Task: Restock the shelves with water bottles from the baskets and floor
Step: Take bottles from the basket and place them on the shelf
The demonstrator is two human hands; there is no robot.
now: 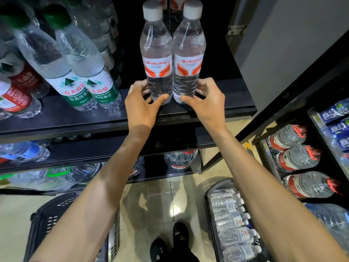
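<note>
Water bottles [162, 63], two of them, stand upright and touching on the dark shelf [56, 118]. They are clear ribbed plastic with white screw caps and white-and-orange labels. My left hand [139, 104] curls round the base of the left bottle [156, 40], thumb in front, fingers behind. My right hand [208, 103] grips the right bottle [188, 40] the same way. Further left on the shelf are two green-capped bottles [83, 72]. Below, on the glossy tiled floor [151, 201], sit two dark baskets: the slotted left basket [49, 220], and the right basket [207, 197] packed with lying bottles.

Head-worn wide-angle view, facing forward and down, close to shelf [198, 112]
</note>
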